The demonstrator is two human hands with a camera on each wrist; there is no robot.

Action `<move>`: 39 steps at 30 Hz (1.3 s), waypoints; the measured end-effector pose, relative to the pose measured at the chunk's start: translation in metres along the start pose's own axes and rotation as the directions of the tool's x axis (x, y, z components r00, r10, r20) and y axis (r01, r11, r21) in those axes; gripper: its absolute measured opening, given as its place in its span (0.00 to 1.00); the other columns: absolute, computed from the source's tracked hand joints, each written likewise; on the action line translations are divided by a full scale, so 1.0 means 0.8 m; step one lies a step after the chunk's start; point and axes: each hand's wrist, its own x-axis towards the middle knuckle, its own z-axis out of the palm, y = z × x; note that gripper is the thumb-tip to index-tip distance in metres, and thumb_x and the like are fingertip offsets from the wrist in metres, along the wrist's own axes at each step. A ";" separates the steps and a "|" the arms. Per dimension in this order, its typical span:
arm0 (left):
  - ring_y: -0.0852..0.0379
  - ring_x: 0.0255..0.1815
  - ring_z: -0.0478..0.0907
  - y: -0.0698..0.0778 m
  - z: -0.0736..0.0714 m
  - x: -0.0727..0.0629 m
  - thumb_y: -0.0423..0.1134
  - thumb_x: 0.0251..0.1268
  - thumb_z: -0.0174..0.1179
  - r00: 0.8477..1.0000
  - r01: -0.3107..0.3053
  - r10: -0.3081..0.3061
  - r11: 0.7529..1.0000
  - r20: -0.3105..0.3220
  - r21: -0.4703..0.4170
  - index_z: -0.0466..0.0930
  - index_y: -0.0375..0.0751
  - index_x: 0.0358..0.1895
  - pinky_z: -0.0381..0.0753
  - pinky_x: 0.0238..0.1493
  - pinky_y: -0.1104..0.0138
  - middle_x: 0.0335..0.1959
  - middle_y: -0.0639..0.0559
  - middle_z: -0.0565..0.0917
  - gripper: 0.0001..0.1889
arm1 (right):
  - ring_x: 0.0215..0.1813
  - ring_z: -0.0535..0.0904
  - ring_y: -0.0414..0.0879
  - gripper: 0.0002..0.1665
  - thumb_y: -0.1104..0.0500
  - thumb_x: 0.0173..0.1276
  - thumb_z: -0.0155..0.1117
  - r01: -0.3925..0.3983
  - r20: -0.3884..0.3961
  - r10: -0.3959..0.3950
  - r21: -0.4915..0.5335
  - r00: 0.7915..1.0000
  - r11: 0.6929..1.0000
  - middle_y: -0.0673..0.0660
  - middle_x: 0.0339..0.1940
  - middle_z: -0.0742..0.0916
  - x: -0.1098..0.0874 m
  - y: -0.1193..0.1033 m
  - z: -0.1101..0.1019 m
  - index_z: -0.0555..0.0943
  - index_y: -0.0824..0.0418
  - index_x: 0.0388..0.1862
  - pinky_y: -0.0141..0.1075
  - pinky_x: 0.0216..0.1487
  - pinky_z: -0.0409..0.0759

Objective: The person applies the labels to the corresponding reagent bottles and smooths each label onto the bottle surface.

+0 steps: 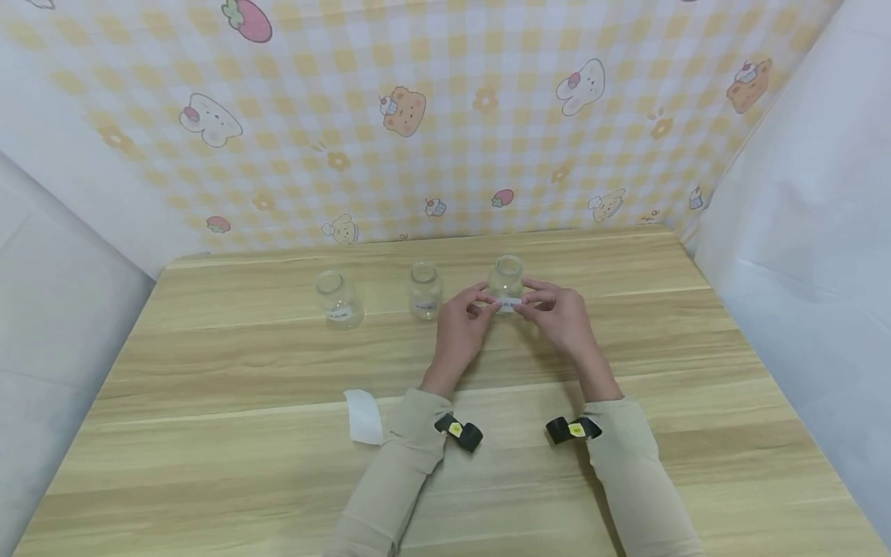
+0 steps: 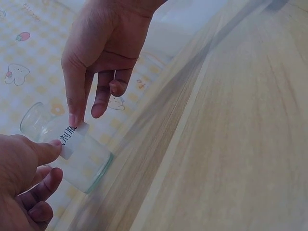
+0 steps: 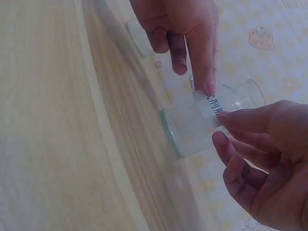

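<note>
A small clear glass bottle [image 1: 509, 272] with a wide neck stands upright toward the back of the table. Across its front is a white label [image 2: 71, 139] with dark printed characters. My left hand [image 1: 461, 325] is at the bottle's left side, its thumb on one end of the label. From the right side, my right hand [image 1: 562, 319] holds the other end with its thumb tip. In the right wrist view, the right hand's [image 3: 274, 159] lower fingers curl beneath the thumb. Fingertips behind the label are partly hidden.
Two similar glass bottles stand to the left, a nearer one [image 1: 425, 290] and a farther one [image 1: 337, 298], both labelled. A white paper piece [image 1: 363, 416] lies beside the left forearm. A patterned cloth [image 1: 445, 139] hangs behind the wooden table [image 1: 230, 464].
</note>
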 end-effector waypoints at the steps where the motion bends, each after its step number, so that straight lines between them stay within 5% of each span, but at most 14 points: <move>1: 0.54 0.39 0.85 0.000 0.000 0.000 0.39 0.70 0.69 1.000 -0.001 0.001 1.000 -0.002 0.001 0.88 0.40 0.41 0.84 0.43 0.66 0.65 0.48 0.83 0.06 | 0.38 0.89 0.56 0.08 0.63 0.68 0.74 0.000 -0.001 0.000 -0.001 1.000 1.000 0.61 0.66 0.84 0.000 0.000 0.000 0.89 0.69 0.39 0.29 0.33 0.81; 21: 0.58 0.31 0.82 -0.001 0.003 0.002 0.37 0.68 0.70 0.996 -0.065 0.068 0.996 -0.051 0.053 0.88 0.38 0.40 0.80 0.33 0.72 0.61 0.45 0.85 0.06 | 0.36 0.89 0.56 0.08 0.64 0.67 0.74 0.000 -0.026 0.001 0.010 1.000 1.000 0.62 0.65 0.85 0.003 -0.002 0.003 0.89 0.71 0.39 0.28 0.29 0.79; 39: 0.60 0.29 0.80 0.002 0.004 -0.001 0.36 0.66 0.72 0.996 -0.044 0.049 0.997 -0.081 0.068 0.89 0.38 0.40 0.77 0.31 0.72 0.60 0.46 0.86 0.05 | 0.36 0.89 0.56 0.08 0.65 0.67 0.74 -0.009 -0.017 0.009 0.016 1.000 1.000 0.61 0.65 0.85 0.002 -0.001 0.005 0.89 0.71 0.40 0.27 0.31 0.81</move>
